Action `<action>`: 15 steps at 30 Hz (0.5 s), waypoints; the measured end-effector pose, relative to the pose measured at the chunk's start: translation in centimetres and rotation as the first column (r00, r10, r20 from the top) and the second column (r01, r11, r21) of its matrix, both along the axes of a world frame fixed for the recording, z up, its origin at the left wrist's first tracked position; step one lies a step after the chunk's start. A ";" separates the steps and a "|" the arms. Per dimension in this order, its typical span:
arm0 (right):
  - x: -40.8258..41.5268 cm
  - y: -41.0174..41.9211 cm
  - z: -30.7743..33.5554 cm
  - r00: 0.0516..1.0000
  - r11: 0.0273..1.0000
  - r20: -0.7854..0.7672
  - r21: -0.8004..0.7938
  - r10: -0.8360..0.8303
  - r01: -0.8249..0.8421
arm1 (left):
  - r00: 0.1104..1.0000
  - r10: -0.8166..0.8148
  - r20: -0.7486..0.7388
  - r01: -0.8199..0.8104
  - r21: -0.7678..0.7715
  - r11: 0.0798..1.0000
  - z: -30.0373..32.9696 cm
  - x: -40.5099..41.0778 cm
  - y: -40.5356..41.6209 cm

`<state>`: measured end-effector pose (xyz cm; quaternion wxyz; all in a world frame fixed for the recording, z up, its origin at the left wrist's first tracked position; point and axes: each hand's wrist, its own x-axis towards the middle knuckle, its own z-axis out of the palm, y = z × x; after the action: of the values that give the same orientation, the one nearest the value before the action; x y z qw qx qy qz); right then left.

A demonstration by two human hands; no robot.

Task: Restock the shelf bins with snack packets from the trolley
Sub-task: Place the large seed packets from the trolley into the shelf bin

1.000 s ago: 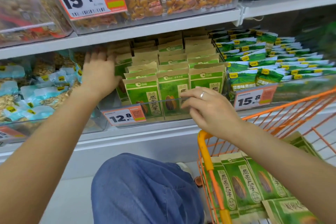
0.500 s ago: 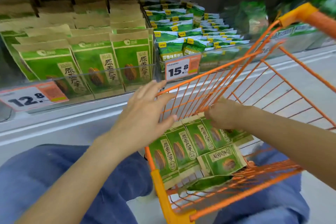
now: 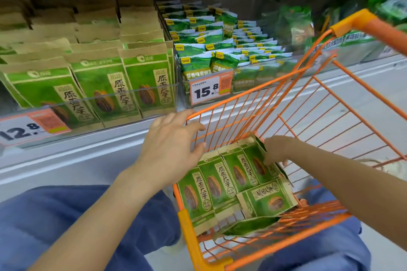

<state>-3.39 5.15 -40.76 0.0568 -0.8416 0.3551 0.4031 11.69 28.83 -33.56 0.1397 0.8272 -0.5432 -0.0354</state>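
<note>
Gone from the shelf bin [image 3: 88,99] at far left, down to the trolley [image 3: 259,103] at near right. Left hand [image 3: 169,149] spread open by the rim; right hand [image 3: 275,149] curled onto snack packets [image 3: 231,176] inside. Fresh pickup likely next.

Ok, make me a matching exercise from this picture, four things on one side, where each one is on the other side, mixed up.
Things:
1. left hand
2. right hand
3. 12.8 price tag
4. 15.8 price tag

Places:
A. front of the bin of small green pea packets
B. over the near rim of the orange trolley
C. down inside the trolley, on the sunflower seed packets
D. front of the bin of standing seed packets

Pairs: 1-B, 2-C, 3-D, 4-A
</note>
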 end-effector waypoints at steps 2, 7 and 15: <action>-0.3 -0.3 0.1 0.984 0.983 -0.057 -0.070 0.166 -0.170 | 1.000 -0.007 -0.010 0.007 -0.029 1.000 0.1 -0.2 0.1; -0.6 -1.9 5.9 0.984 0.936 0.140 0.320 0.108 -0.149 | 1.000 -0.027 -0.011 0.027 0.024 0.999 0.4 -0.3 -0.1; 1.2 3.6 14.3 0.704 0.584 0.530 0.786 -0.472 -0.201 | 0.506 -0.067 -0.860 -0.379 -0.292 0.878 5.7 1.4 1.3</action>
<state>-2.23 8.77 -26.48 0.5901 -0.7752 0.1550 0.1639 13.10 30.09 -27.89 0.5744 0.6938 -0.3177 -0.2963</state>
